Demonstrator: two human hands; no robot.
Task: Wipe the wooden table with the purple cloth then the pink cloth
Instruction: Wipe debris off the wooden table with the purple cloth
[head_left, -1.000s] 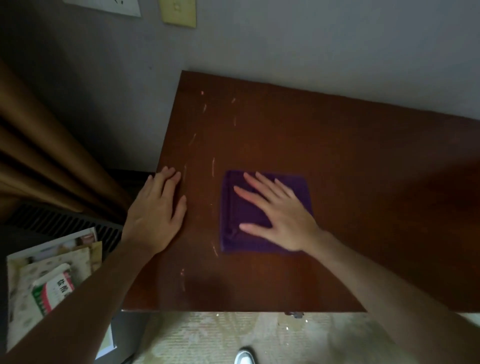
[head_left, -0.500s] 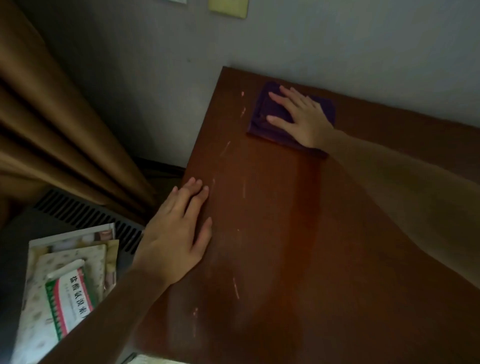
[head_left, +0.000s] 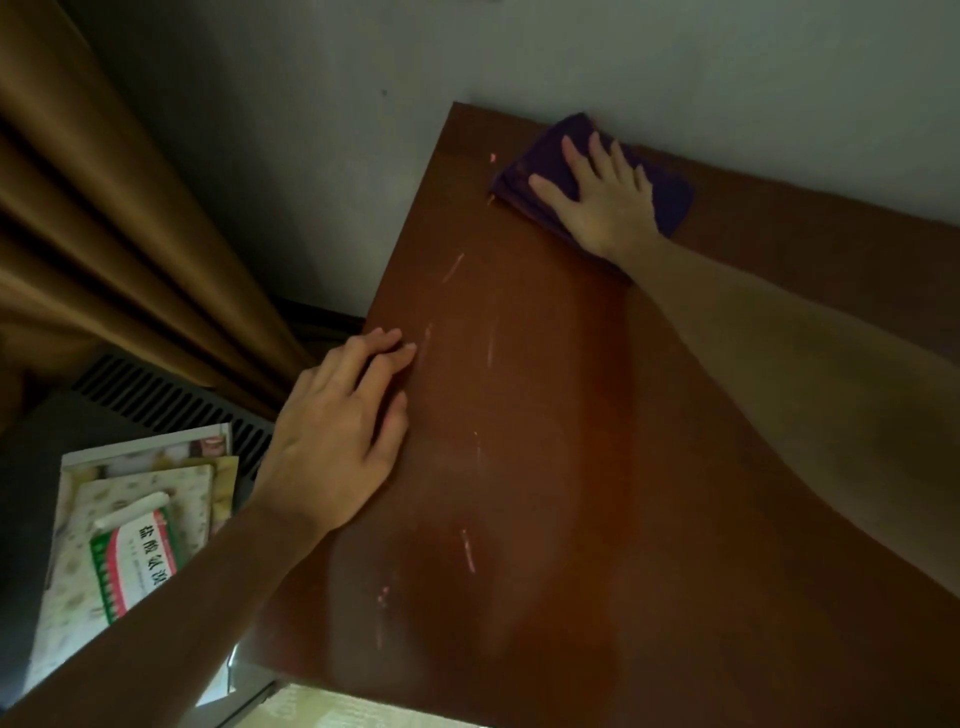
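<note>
I see my right hand flat on the purple cloth in the upper right of the frame, fingers straight and slightly spread, palm pressing the fabric down. The cloth is a folded, soft-looking square with layered edges showing along its left side; it lies at the far edge of the table, its top corner touching the wall. The table is a smooth, glossy reddish-brown wooden slab, marked with pale scratches and chips down its left part. My left hand rests flat on the table's left edge at mid-frame, fingers straight and close together, holding nothing. At the left hang brown curtain folds, heavy and pleated. Below them runs a dark slatted grille. In the lower left lies a stack of flat printed packets, the top one a green, red and white box with lettering.
</note>
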